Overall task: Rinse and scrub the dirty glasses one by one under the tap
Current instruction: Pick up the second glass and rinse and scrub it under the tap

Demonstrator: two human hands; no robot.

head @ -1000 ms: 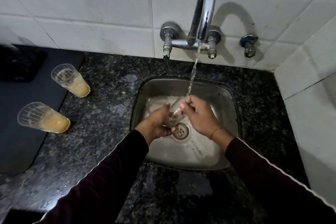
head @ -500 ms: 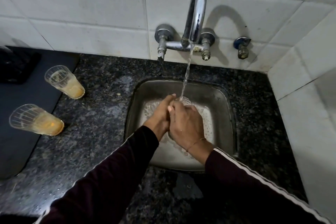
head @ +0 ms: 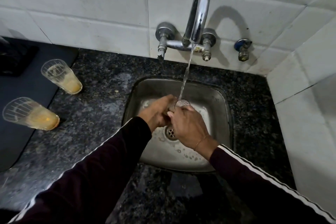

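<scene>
— Two sleeves come in from the bottom edge, and I've got both hands over the sink. My left hand has its fingers curled round the lower part of the glass; my right hand is wrapped round its near side.

— Why hold it with both?

— Wet glass is slippery, I'd say, so one hand steadies while the other can rub. I keep it above the drain so the runoff goes straight down.

— Where is the rim?

— Turned up and slightly away from me, directly under the stream of water, which lands in the mouth. Most of the glass is hidden by my fingers, so I can't say how clean it is.

— And the rest?

— To the left, on the granite worktop, the nearer dirty glass and the farther dirty glass stand well apart from the sink, each with orange residue at the bottom. I judge they're waiting their turn. At the back, the tap is fixed to the tiled wall.
</scene>
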